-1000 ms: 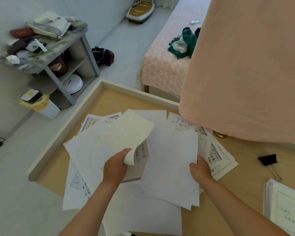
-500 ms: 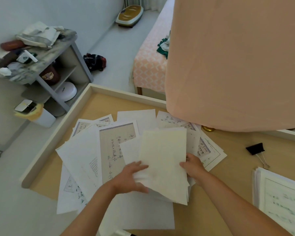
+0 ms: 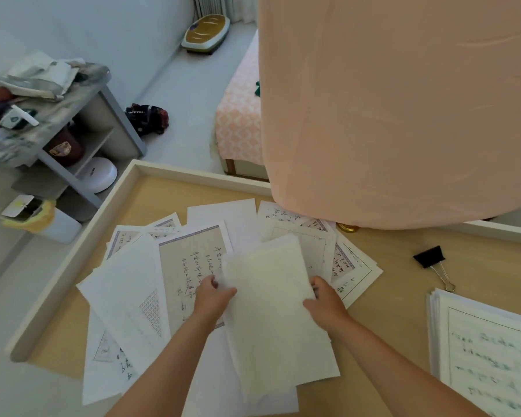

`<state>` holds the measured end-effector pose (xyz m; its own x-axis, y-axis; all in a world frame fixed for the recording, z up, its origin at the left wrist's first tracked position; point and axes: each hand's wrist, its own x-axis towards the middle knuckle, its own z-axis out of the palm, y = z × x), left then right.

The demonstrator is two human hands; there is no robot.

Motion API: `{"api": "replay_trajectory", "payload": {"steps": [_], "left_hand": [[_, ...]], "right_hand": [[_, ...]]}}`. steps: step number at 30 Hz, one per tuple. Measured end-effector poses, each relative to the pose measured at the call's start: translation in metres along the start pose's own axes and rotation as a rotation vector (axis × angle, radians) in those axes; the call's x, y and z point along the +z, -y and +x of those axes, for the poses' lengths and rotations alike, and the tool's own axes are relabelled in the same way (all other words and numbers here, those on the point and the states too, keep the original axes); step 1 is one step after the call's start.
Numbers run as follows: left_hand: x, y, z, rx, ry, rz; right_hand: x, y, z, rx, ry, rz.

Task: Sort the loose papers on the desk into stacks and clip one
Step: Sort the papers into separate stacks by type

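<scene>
A peach cloth [image 3: 403, 100] hides most of a brass object [image 3: 347, 227], and the blurred paper stack [image 3: 487, 356] runs off frame

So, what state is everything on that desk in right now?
Cream sheets: held by both side edges.
Left hand: grips their left edge.
Right hand: grips their right edge.
Loose papers: fanned out, overlapping, unsorted.
Side stack: neatly piled, no clip visible.
Binder clip: lying on the desk, clipping nothing.

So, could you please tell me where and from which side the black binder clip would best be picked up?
The binder clip lies flat on bare desk, apart from the loose papers, wire handles trailing toward the person. I'd pinch its black body across the sides from above with the right hand, which is nearer; the thin handles probably lie too low to catch easily.
</scene>
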<state>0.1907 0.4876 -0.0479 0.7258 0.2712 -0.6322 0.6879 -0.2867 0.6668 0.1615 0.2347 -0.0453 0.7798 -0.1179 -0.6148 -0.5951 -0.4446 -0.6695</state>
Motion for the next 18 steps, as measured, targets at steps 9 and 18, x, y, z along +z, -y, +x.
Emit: {"api": "replay_trajectory", "payload": {"steps": [9,18], "left_hand": [[-0.031,0.01,0.021,0.045,-0.358,0.483],[-0.057,0.026,0.022,-0.229,-0.384,0.152]], "right_hand": [[-0.004,0.014,0.032,0.053,-0.357,-0.033],[0.001,0.018,0.052,0.264,-0.467,0.063]]}}
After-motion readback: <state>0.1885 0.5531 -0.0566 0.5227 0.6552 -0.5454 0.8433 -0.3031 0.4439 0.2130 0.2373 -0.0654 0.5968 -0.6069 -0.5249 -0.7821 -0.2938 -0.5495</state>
